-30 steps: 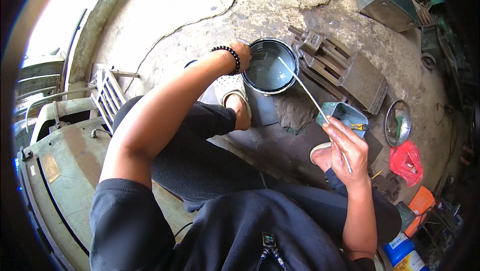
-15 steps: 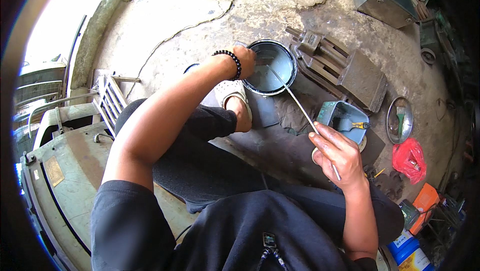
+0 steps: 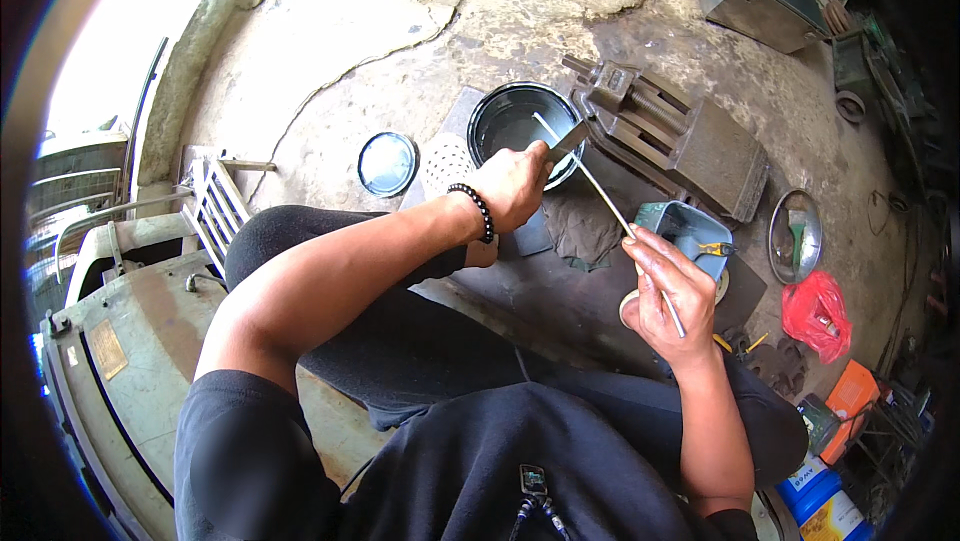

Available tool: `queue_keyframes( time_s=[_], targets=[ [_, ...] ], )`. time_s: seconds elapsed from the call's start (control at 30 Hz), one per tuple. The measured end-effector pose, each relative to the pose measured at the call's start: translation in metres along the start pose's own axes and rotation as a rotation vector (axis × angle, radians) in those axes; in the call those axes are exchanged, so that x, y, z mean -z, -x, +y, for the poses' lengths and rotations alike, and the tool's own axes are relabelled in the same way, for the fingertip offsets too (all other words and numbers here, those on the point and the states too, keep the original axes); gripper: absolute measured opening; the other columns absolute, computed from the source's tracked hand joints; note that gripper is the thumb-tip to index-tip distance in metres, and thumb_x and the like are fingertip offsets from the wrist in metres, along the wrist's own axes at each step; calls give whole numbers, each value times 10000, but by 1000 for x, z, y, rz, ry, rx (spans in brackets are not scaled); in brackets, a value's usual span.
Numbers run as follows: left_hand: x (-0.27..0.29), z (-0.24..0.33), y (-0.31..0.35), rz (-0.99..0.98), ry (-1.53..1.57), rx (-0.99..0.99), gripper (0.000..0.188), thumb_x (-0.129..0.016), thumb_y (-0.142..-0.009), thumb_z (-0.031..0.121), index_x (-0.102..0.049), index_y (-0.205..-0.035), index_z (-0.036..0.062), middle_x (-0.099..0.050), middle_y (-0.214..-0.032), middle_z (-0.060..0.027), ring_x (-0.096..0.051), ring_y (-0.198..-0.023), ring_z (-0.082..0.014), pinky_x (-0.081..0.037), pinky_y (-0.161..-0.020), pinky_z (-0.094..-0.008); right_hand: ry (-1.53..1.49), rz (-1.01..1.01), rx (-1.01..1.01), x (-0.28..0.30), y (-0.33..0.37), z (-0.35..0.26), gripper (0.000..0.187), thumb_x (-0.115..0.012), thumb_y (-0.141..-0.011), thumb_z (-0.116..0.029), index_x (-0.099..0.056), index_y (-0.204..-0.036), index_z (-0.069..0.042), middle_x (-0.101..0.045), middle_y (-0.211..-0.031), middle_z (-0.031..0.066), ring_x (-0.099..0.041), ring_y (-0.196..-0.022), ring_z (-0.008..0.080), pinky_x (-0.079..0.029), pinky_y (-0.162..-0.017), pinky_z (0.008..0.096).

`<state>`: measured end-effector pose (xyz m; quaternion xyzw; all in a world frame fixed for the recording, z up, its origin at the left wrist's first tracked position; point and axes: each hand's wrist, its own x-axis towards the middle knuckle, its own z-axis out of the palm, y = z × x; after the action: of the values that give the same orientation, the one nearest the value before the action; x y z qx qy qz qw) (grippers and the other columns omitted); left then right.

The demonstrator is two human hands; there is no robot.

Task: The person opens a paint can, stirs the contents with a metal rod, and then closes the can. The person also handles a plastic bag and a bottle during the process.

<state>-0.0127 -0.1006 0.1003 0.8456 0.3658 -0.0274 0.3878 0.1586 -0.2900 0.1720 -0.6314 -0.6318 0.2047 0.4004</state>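
Note:
My left hand (image 3: pixel 512 189), with a black bead bracelet at the wrist, grips a flat metal blade (image 3: pixel 569 144) that looks like a scraper. The blade lies against a thin, pale rod (image 3: pixel 603 196) near the bucket's right rim. My right hand (image 3: pixel 674 289) pinches the rod's lower part, its near end sticking out below the fingers. The rod slants up and left, its far end over the open round bucket (image 3: pixel 472 131) with a dark rim and grey-blue inside. Part of the bucket is hidden behind my left hand.
A large metal vise (image 3: pixel 690 136) stands right of the bucket. Nearer are a grey-blue plastic container (image 3: pixel 655 216), a metal dish (image 3: pixel 776 241) with a green-handled brush and a red plastic bag (image 3: pixel 815 313). Left lies a round lid (image 3: pixel 387 164); a metal box (image 3: pixel 765 1) sits far right.
My left hand has moved from the bucket's left side to its lower right, bringing the blade into view across the rod. The lid at left is now uncovered. My right hand stays nearly still.

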Motion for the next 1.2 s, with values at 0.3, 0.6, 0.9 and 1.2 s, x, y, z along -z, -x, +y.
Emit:
queue_keyframes(
  time_s=[0.3,0.6,0.9,1.2],
  targets=[
    [-6,-59,-44,51,-190,208,256,-475,-970,255,-553,-1044,23,-658,-893,-287,-642,-868,-468,-502,-745,-537,-32,16,-38,2,4,-8,299,-584,-774,150,-684,-1036,44,-688,-1075,232,-695,-987,361,-570,-845,378],
    [-7,2,0,62,107,15,212,-470,-977,200,-490,-1022,-7,-618,-807,-330,-603,-833,-518,-477,-740,-569,-135,167,-163,-9,6,7,218,-575,-884,86,-661,-1083,65,-696,-1069,223,-709,-975,300,-567,-843,336],
    [-21,-40,-27,88,-75,176,241,-469,-986,239,-481,-1045,6,-649,-840,-305,-634,-817,-491,-500,-728,-557,-524,340,-416,-22,17,2,227,-513,-1001,-33,-612,-1179,68,-693,-1079,183,-690,-1004,243,-563,-881,333],
    [-18,-3,-4,94,110,67,231,-454,-962,177,-475,-1041,-39,-628,-808,-343,-622,-819,-516,-491,-747,-568,-566,378,-508,-21,11,4,251,-491,-1023,-79,-595,-1206,58,-690,-1090,180,-690,-995,232,-558,-868,326]
  ],
)
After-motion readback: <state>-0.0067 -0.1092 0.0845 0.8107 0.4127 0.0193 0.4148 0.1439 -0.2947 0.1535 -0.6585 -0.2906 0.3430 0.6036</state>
